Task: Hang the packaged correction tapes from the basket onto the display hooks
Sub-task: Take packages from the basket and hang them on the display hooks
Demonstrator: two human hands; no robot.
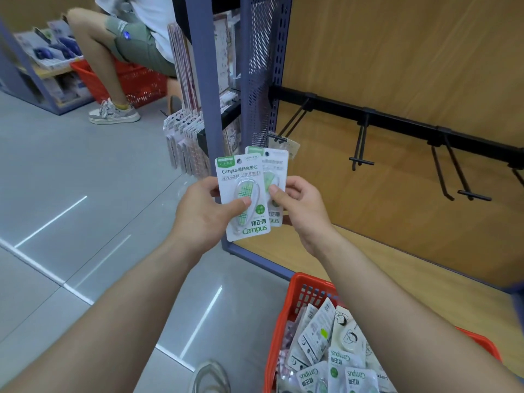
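My left hand (202, 214) grips a white and green Campus correction tape package (243, 180), thumb across its front. Behind it, my right hand (297, 205) pinches a second, similar package (273, 163) with thumb on its face. Both packages are upright, held just below the leftmost black display hook (292, 123), which carries a small tag at its tip. More bare hooks (361, 146) stick out from the black rail (397, 120) on the wooden panel. The red basket (303, 293) at bottom right holds several more packaged correction tapes (340, 361).
A blue perforated shelf post (259, 66) stands left of the hooks, with hanging stationery packs (184, 137) beside it. A seated person's leg (99, 61) and another red basket (133, 83) are at the far left. Grey tiled floor (71, 208) lies to my left.
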